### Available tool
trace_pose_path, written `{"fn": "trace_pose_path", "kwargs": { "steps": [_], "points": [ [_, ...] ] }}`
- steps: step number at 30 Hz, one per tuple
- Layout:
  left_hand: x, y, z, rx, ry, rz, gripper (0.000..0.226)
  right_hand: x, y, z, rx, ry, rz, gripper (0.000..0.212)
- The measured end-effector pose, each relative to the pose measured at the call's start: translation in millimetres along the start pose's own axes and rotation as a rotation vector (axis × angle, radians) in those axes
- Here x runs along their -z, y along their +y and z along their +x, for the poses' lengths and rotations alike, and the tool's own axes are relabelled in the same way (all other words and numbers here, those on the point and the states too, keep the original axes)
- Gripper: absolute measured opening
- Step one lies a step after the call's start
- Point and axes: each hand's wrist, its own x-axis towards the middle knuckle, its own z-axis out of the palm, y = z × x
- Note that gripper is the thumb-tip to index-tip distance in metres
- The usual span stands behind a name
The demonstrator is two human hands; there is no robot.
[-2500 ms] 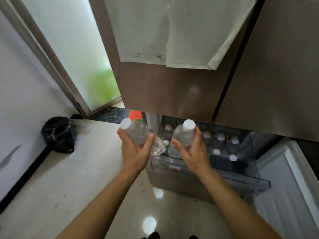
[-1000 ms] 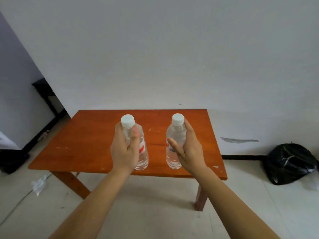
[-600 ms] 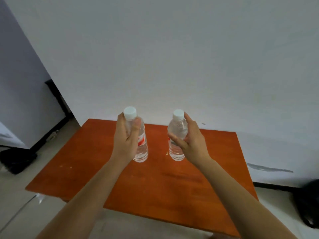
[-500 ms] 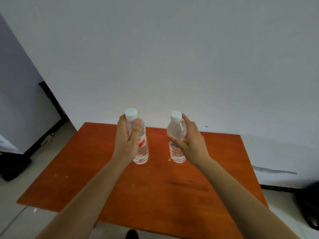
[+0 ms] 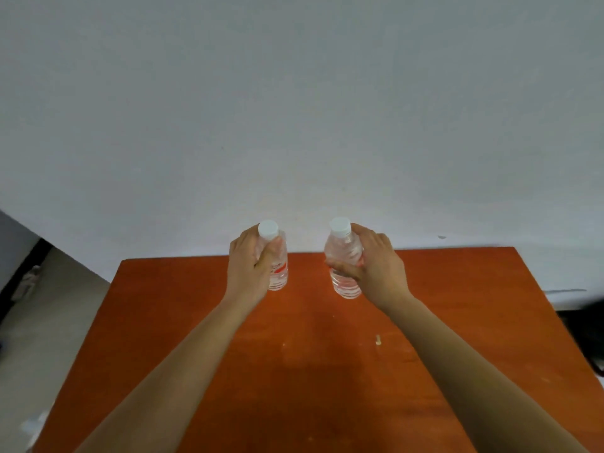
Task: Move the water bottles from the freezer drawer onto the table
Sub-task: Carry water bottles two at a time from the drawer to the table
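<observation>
Two clear water bottles with white caps are upright over the far part of the orange-brown table (image 5: pixel 457 322). My left hand (image 5: pixel 250 268) is wrapped around the left water bottle (image 5: pixel 278 273), which has a red-and-white label. My right hand (image 5: pixel 372 268) grips the right water bottle (image 5: pixel 341 253) from its right side. Both bottle bases are at or just above the tabletop; I cannot tell whether they touch it. The freezer drawer is out of view.
A plain white wall rises right behind the table's far edge. Pale floor (image 5: pixel 49 322) and a dark skirting strip lie to the left. Part of a black bag (image 5: pixel 585 325) shows at the right edge.
I have turned from the freezer drawer to the table with a bottle in each hand. Since half a second ago I have stepped closer, and the bottles have moved toward the table's far edge.
</observation>
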Motion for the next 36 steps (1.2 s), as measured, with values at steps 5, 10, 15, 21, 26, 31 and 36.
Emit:
{"fn": "trace_pose_path", "kwargs": {
  "steps": [5,10,15,21,26,31,36],
  "points": [
    [-8.0,-31.5,37.0,0.058,-0.044,0.004,0.039,-59.0,2.9,44.1,-0.078,-0.088,0.010,0.085],
    [-19.9,-61.4,62.4,0.104,-0.073,0.006,0.036,-104.3,9.0,75.3,-0.111,-0.121,0.100,0.074],
    [-24.8,-72.5,77.2,0.122,-0.099,0.009,0.037,-128.5,3.9,87.7,-0.107,-0.155,0.165,0.073],
    [-32.3,-83.0,81.9,0.151,-0.210,0.016,0.046,-136.4,-4.3,95.3,-0.073,-0.152,0.206,0.068],
    [-36.9,-75.2,85.8,0.179,-0.286,-0.015,0.051,-135.5,-6.1,88.0,-0.101,-0.175,0.177,0.078],
    [-25.4,-58.2,85.9,0.196,-0.292,0.035,0.052,-115.2,-15.2,79.4,-0.060,-0.247,0.061,0.094],
    [10.6,-2.7,80.7,0.013,-0.076,0.109,0.049,-32.9,-38.3,63.8,0.078,0.002,0.033,0.076]
  ]
}}
